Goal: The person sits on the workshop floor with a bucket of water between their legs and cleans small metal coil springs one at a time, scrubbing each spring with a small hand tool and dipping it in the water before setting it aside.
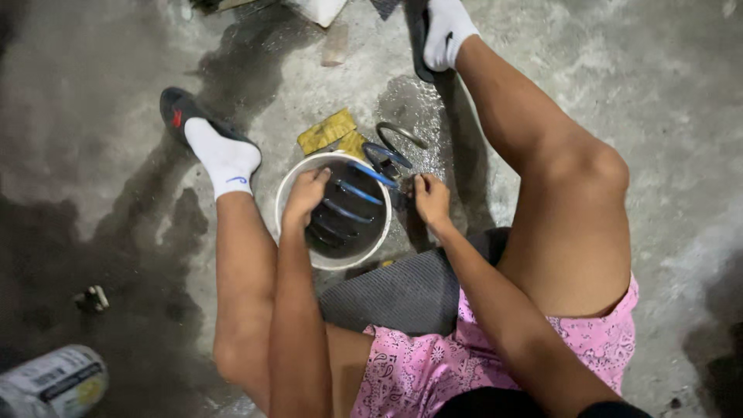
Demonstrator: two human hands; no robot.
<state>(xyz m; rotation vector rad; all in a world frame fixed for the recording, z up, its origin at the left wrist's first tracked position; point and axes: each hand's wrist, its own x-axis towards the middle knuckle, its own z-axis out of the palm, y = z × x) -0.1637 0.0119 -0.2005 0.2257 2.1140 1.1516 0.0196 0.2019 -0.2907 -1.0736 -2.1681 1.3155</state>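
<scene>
Two hands over a white bucket [288, 203] at frame centre, head view only. Bucket sits on wet concrete floor [658, 116] between the person's legs; dark liquid inside. A blue coil spring [352, 203] lies across the bucket, its lower turns down in the liquid, its upper end over the right rim.

Left hand [306, 195]: fingers curled narrow, gripping the spring's turns inside the bucket, near the left rim.
Right hand [430, 200]: closed on the spring's outer end, just outside the right rim.

Around: yellow sponge or cloth pieces [331, 131] just above the bucket; a bare metal ring or coil [402, 133] beside them; grey ribbed mat [402, 294] below the bucket; labelled can [50, 383] at lower left.

Risks, as judged:
- Wet spring could slip from either grip and splash liquid out.
- Leverage on the right rim could tip the bucket.
- Fingers between turns could get pinched.
- Wet floor under the sandals is slick.
</scene>
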